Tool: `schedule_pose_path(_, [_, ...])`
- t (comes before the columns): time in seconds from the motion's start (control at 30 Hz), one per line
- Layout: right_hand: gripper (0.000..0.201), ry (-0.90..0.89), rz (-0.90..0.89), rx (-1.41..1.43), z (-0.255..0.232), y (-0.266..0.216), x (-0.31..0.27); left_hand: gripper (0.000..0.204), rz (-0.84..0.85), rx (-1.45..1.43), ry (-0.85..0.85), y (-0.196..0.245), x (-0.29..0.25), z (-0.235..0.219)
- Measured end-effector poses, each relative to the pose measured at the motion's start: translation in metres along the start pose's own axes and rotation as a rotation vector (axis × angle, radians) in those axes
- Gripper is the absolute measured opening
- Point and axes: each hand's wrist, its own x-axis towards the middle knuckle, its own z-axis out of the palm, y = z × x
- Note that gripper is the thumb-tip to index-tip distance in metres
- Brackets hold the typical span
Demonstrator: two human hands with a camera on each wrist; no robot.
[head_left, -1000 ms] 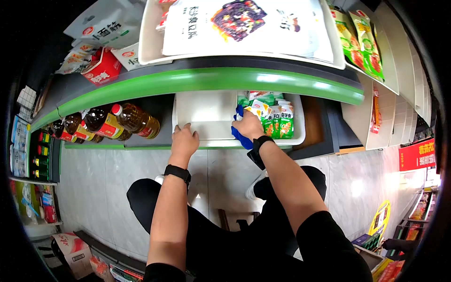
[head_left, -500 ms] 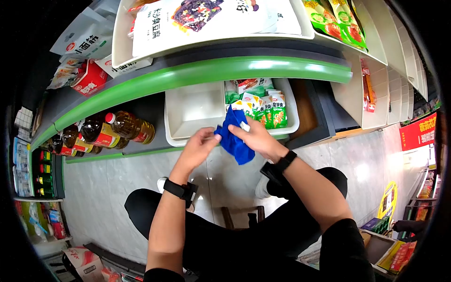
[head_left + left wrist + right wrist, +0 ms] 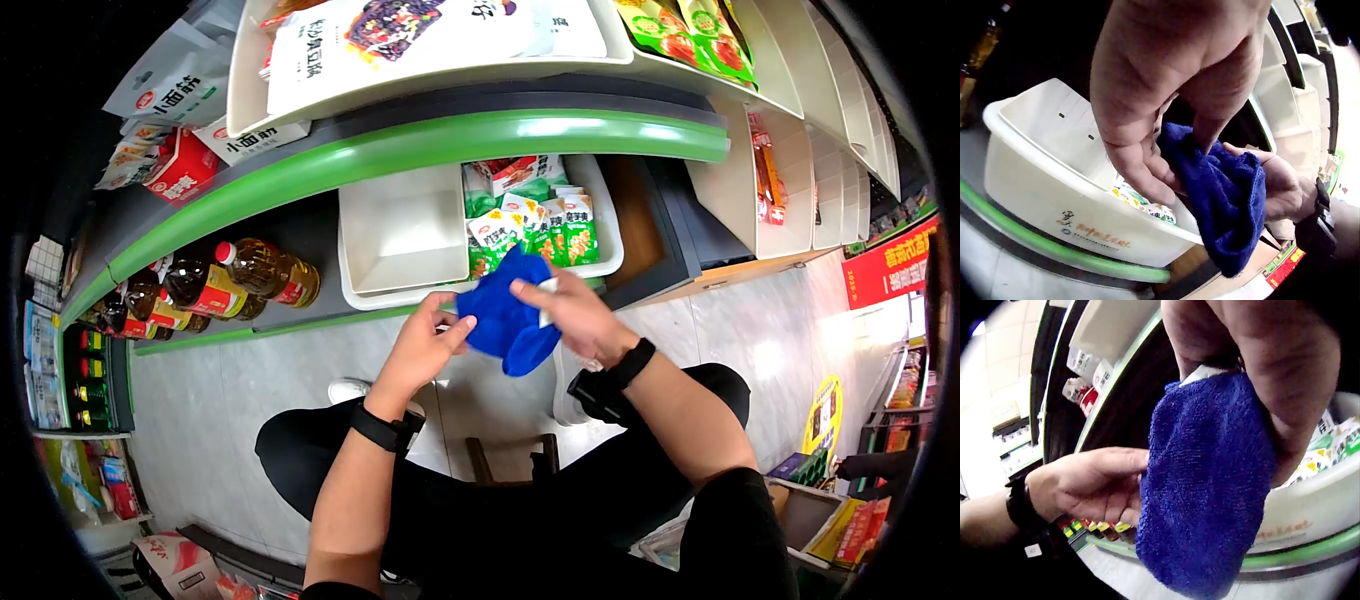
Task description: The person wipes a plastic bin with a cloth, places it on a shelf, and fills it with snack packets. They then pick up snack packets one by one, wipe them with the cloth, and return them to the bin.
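A blue terry cloth (image 3: 500,318) is held up in front of the low shelf, between both hands. My left hand (image 3: 425,345) pinches its left edge between thumb and fingers. My right hand (image 3: 588,318) grips the opposite side, thumb on top, with a white tag showing beside it. In the right wrist view the cloth (image 3: 1207,481) hangs folded from the right hand. Behind it stands a white plastic bin (image 3: 352,292) on the shelf. Green-and-white snack packets (image 3: 578,232) fill its right part, and a white inner box (image 3: 405,225) sits in its left part.
A green shelf edge (image 3: 430,142) overhangs the bin. Large oil bottles (image 3: 270,273) stand to its left. Above is a tray with a big white package (image 3: 430,40). Beige dividers (image 3: 785,185) rise at the right, and grey floor tiles (image 3: 240,400) lie below.
The right hand has drawn the cloth out of the bin towards the body. My left hand has left the bin's front rim and taken the cloth's edge. The cloth is now spread wider.
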Motion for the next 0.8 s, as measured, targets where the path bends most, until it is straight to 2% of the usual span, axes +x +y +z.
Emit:
schedule_pose_path(0.03, [0.045, 0.189, 0.024, -0.007, -0.003, -0.015, -0.007, 0.030, -0.051, -0.048, -0.006, 0.004, 0.000, 0.000])
schedule_pose_path(0.17, [0.043, 0.316, -0.164, 0.059, -0.061, -0.027, 0.007, 0.027, -0.038, 0.116, -0.039, -0.015, 0.011, -0.007])
schedule_pose_path(0.23, [0.037, 0.462, -0.194, -0.062, -0.081, -0.027, 0.012, 0.025, -0.012, 0.178, -0.103, -0.008, 0.012, 0.000])
schedule_pose_path(0.3, [0.033, 0.453, -0.091, -0.021, -0.092, -0.026, 0.012, 0.023, 0.008, 0.211, -0.157, -0.003, 0.012, 0.007])
schedule_pose_path(0.4, [0.030, 0.432, -0.075, 0.198, -0.087, -0.027, 0.010, 0.022, 0.032, 0.226, -0.205, 0.000, 0.014, 0.013])
schedule_pose_path(0.53, [0.028, 0.380, -0.078, 0.276, -0.098, -0.023, 0.012, 0.022, 0.052, 0.254, -0.206, -0.003, 0.015, 0.014])
schedule_pose_path(0.6, [0.026, 0.575, 0.023, 0.036, -0.141, 0.018, 0.031, 0.022, 0.041, 0.273, -0.203, -0.002, 0.014, 0.016])
schedule_pose_path(0.63, [0.025, 0.670, 0.071, -0.082, -0.141, 0.022, 0.031, 0.022, 0.029, 0.292, -0.205, -0.001, 0.014, 0.017])
schedule_pose_path(0.67, [0.023, 0.859, 0.034, -0.044, -0.133, 0.033, 0.033, 0.022, 0.018, 0.312, -0.205, -0.001, 0.014, 0.017])
schedule_pose_path(0.77, [0.025, 0.750, -0.033, 0.034, -0.142, 0.050, 0.042, 0.022, 0.007, 0.310, -0.201, -0.004, 0.014, 0.017])
schedule_pose_path(0.8, [0.026, 0.775, -0.041, 0.035, -0.141, 0.050, 0.044, 0.023, 0.022, 0.319, -0.202, -0.006, 0.014, 0.016])
